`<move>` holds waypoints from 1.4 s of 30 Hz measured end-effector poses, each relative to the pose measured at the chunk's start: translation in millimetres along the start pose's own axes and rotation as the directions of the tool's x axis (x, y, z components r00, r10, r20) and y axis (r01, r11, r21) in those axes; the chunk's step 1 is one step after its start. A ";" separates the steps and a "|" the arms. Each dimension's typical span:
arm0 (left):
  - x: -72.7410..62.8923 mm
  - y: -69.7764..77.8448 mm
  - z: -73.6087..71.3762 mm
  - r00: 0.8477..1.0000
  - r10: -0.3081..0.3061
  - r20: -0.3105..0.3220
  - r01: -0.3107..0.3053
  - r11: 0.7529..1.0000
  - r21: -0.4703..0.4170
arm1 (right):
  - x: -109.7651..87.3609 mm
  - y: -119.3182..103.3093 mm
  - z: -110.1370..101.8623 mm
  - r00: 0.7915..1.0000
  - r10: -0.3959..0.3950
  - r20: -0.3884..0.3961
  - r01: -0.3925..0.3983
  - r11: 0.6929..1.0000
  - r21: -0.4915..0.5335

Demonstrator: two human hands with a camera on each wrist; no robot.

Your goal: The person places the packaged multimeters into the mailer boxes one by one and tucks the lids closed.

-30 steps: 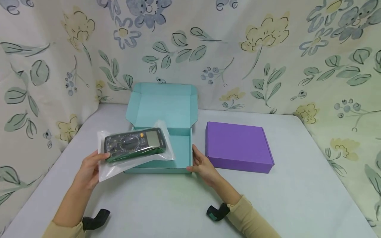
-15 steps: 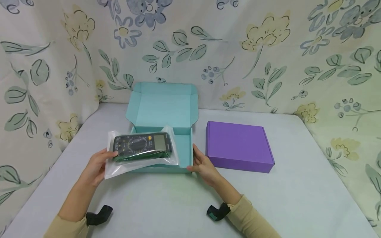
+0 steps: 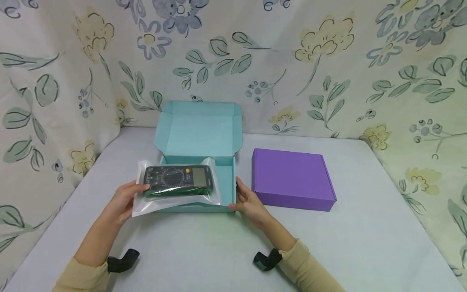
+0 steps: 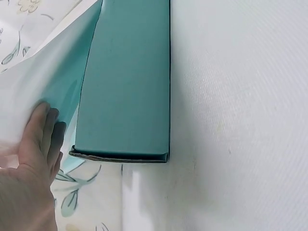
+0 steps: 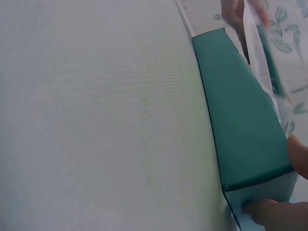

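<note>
A black digital multimeter (image 3: 178, 178), with green along its lower side, lies face up in a clear plastic bag (image 3: 146, 207). My left hand (image 3: 124, 202) pinches the bag's left end, thumb on top, fingers beneath. Bag and multimeter are over the open teal cardboard box (image 3: 227, 182), slightly tilted; in the left wrist view the bag rises above the box's front wall (image 4: 127, 82). At the box's front right corner my right hand (image 3: 251, 205) grips the wall, its thumb (image 5: 298, 156) near the top edge and the other fingers against the side.
The teal box's lid (image 3: 200, 129) stands up at the back, its side flaps spread. To the right sits a closed purple box (image 3: 293, 174) on the white tabletop (image 3: 204, 251). A floral curtain (image 3: 277, 73) hangs behind and along both sides.
My left hand has carried the bagged multimeter rightward and slightly down, further over the teal box, and levelled it. My right hand has stayed at the box corner.
</note>
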State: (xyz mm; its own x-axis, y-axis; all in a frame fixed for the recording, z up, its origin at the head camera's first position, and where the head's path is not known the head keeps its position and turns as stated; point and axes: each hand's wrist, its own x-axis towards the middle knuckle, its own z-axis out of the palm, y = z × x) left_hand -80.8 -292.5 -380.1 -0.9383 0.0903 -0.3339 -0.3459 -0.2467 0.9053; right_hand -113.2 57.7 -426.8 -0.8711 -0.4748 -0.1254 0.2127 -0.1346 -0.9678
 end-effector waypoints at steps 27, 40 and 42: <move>21.9 0.2 28.3 0.999 -0.047 0.012 0.045 0.992 0.116 | -0.6 0.1 -0.2 1.000 -0.020 0.013 0.020 0.999 -0.034; 26.9 2.1 33.4 0.999 -0.048 0.005 0.046 0.978 0.202 | -0.4 0.4 0.9 1.000 -0.024 0.004 0.025 0.999 -0.033; 27.1 2.9 34.2 0.999 -0.045 0.012 0.041 0.975 0.219 | -0.6 0.6 0.5 1.000 -0.024 0.003 0.024 0.999 -0.037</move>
State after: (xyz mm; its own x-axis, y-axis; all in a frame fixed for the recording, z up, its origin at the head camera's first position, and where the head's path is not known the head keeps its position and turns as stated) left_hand -107.3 -257.8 -377.6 -0.9218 0.1127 -0.3710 -0.3759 -0.0255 0.9263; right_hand -112.3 57.5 -427.2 -0.8746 -0.4740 -0.1016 0.1753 -0.1138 -0.9779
